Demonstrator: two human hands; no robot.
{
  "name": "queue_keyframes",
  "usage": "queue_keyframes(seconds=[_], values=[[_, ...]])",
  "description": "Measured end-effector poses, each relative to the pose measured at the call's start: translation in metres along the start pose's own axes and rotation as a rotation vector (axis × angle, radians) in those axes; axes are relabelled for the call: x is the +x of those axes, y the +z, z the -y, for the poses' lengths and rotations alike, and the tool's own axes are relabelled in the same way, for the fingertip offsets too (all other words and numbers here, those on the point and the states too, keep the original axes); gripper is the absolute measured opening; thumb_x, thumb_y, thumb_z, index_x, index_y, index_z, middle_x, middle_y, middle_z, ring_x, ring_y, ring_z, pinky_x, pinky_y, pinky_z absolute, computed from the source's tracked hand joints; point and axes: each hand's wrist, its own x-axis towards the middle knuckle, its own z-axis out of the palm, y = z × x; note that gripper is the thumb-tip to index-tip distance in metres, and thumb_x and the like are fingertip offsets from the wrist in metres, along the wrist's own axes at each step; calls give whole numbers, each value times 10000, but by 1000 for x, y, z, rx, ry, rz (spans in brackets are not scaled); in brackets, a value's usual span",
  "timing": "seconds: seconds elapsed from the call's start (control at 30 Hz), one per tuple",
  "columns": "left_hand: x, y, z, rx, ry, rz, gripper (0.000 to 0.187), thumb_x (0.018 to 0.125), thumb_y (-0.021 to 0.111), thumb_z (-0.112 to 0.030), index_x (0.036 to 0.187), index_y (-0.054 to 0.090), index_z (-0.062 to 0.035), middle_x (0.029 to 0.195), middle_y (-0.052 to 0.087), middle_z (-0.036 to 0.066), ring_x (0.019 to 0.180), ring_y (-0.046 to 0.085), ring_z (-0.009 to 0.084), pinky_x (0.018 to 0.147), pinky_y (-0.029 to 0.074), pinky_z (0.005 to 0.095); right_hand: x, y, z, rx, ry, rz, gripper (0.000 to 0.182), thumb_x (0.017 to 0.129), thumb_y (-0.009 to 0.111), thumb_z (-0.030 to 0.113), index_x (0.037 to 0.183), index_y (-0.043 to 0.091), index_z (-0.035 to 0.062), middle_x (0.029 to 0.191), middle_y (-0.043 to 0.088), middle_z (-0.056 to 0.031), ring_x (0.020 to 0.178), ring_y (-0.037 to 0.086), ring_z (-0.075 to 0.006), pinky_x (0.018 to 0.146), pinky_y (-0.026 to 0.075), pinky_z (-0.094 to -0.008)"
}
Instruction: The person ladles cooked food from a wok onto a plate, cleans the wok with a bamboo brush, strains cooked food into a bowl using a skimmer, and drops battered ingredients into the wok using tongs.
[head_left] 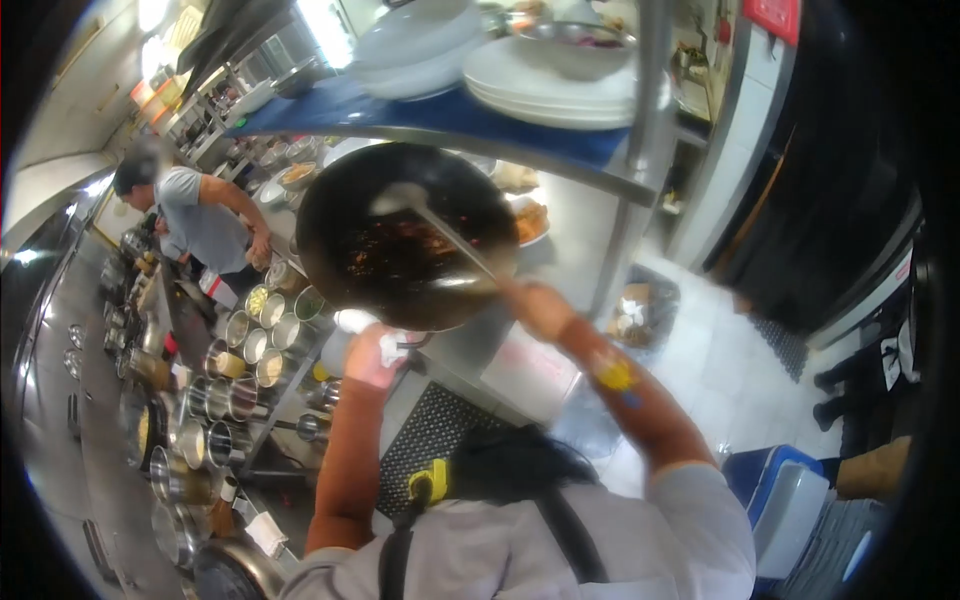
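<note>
Blue shelf (430, 116), plates (550, 98) beyond wok (335, 205).

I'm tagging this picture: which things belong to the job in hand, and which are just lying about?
In use: wok; ladle, in the right hand; white cloth, at the left hand.

Seemingly just lying about: stacked white plates; blue-and-white box.

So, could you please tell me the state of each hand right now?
Left hand: closed, holding the round black wok at its near edge with a white cloth.
Right hand: closed, holding the long-handled metal ladle.
</note>
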Motion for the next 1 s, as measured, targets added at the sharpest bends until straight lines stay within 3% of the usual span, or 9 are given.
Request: queue_keyframes(seconds=[0.13, 0.23, 0.33, 0.47, 0.57, 0.67, 0.8, 0.9, 1.0], values=[[15, -17, -10, -32, -15, -21, 42, 797, 554, -94, 806, 524, -66, 700, 597, 95, 686, 666, 274, 425, 409, 309, -84, -43, -16, -71, 33, 2, 562, 826, 578, 84, 1363, 456, 195, 916, 603, -206, 827, 602, -390, 758, 490, -453], [27, -25, -13, -31, -13, -29, 58, 795, 571, -93, 801, 516, -75, 703, 596, 85, 679, 665, 274, 432, 412, 329, -87, -37, -4, -32, 112, -83, 538, 823, 608, 92, 1339, 490, 190, 918, 602, -202, 815, 605, -386, 718, 497, -437], [26, -14, -28, -85, -26, -79, 51, 796, 564, -87, 808, 516, -77, 709, 599, 86, 670, 662, 272, 431, 418, 323, -70, 39, -19, 50, -20, -329, 539, 822, 620, 91, 1337, 493, 189, 907, 598, -197, 794, 601, -389, 677, 495, -434], [35, -15, -27, 76, 47, -86, 61, 799, 563, -102, 817, 516, -66, 716, 606, 102, 631, 646, 255, 421, 428, 315, -31, 57, -11, 34, 37, -201, 514, 847, 593, 139, 1346, 482, 191, 894, 588, -194, 818, 586, -394, 715, 480, -456], [51, -22, -28, 137, 99, -69, 97, 800, 568, -122, 843, 511, -57, 710, 592, 99, 633, 647, 247, 418, 410, 314, 1, 29, 32, 80, -59, -167, 517, 854, 566, 135, 1357, 466, 195, 905, 590, -188, 845, 588, -385, 735, 479, -455], [51, -18, -37, 120, 69, -70, 99, 803, 569, -128, 841, 512, -57, 717, 591, 91, 655, 653, 253, 431, 404, 314, 5, 22, 31, 57, -92, -169, 514, 853, 538, 104, 1353, 470, 202, 910, 595, -178, 814, 599, -378, 718, 492, -444], [48, -25, -41, 40, 56, -49, 99, 802, 574, -143, 836, 519, -67, 730, 601, 87, 680, 657, 263, 450, 405, 316, -55, -8, -6, -260, 113, -47, 525, 845, 517, 101, 1355, 469, 216, 907, 599, -164, 746, 618, -358, 690, 511, -437], [57, -34, -33, 69, 48, -63, 85, 800, 571, -143, 820, 525, -74, 717, 599, 83, 670, 656, 260, 446, 407, 319, -74, -34, -15, -281, 220, -70, 539, 836, 527, 110, 1361, 460, 213, 909, 597, -171, 807, 623, -352, 731, 508, -436], [66, -27, -24, 66, 98, -65, 78, 790, 573, -141, 805, 529, -78, 706, 598, 83, 652, 651, 256, 444, 414, 324, -13, -17, -8, -185, 246, -144, 524, 845, 527, 130, 1359, 460, 207, 919, 591, -188, 885, 607, -356, 794, 491, -439]])
